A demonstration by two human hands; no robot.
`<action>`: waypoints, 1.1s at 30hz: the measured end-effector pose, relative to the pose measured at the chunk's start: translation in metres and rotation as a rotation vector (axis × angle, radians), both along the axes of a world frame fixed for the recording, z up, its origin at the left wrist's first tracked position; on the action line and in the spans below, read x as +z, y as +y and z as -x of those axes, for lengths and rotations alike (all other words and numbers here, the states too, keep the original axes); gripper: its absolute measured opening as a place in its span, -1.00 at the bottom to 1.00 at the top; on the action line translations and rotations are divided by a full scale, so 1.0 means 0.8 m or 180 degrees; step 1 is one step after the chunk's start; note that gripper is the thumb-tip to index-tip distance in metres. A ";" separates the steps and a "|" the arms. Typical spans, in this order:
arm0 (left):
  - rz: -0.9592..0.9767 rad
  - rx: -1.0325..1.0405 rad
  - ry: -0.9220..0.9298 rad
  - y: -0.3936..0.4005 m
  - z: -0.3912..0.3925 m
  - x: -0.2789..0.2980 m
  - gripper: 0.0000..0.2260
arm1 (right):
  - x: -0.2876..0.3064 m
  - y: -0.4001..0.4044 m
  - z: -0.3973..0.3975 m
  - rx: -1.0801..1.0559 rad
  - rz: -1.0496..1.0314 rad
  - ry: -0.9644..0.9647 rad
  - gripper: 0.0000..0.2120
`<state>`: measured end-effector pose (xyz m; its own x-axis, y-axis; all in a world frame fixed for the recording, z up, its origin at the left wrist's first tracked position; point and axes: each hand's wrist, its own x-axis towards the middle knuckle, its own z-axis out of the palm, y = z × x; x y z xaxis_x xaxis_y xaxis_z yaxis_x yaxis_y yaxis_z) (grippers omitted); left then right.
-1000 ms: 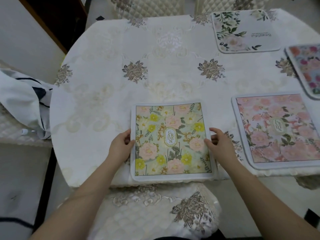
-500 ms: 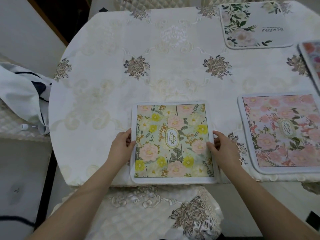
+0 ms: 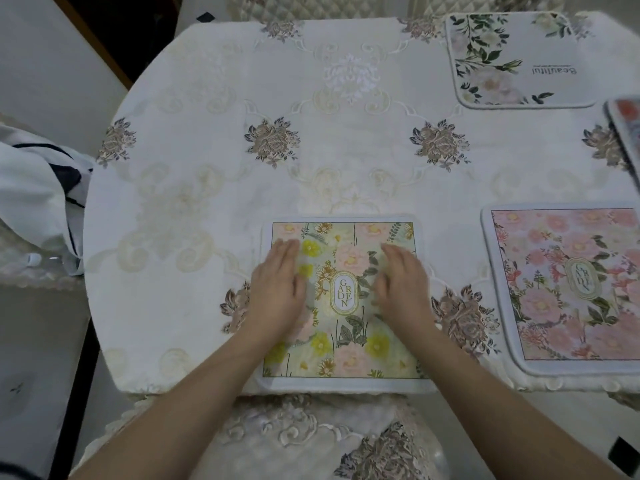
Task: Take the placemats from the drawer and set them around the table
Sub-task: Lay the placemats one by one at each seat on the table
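The yellow-flowered placemat [image 3: 346,303] lies flat at the near edge of the bench [image 3: 207,202], its near border just over the rim. It looks thin, light and limp, best pinched at the side borders. Left hand [image 3: 277,292] and right hand [image 3: 401,289] rest on it, each grip spread flat, pinching nothing. Its long axis seems to run near-to-far, as does its lettering.

left hand [image 3: 277,289] flat, right hand [image 3: 401,289] flat, palms down

Pink placemat [image 3: 571,289] and another mat [image 3: 625,128] run off the right edge
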<state>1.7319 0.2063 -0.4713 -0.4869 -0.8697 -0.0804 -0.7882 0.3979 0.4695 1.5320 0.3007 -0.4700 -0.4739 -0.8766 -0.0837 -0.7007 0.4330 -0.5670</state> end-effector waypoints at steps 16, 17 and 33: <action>0.0434 -0.0826 -0.0852 -0.057 0.060 -0.054 -0.46 | -0.050 -0.093 -0.013 0.0910 -0.0516 0.0932 -0.42; 0.0457 -0.0820 -0.0845 -0.057 0.060 -0.054 -0.45 | -0.050 -0.091 -0.006 0.0857 -0.0532 0.0947 -0.40; 0.0266 -0.0536 -0.1025 -0.087 -0.035 -0.047 -0.43 | -0.041 -0.023 0.106 0.0429 -0.0994 0.0845 -0.42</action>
<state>1.7597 0.1366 -0.5089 -0.5851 -0.7896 -0.1849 -0.8104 0.5610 0.1687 1.4474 0.2824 -0.5026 -0.3978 -0.8841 -0.2454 -0.8668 0.4498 -0.2155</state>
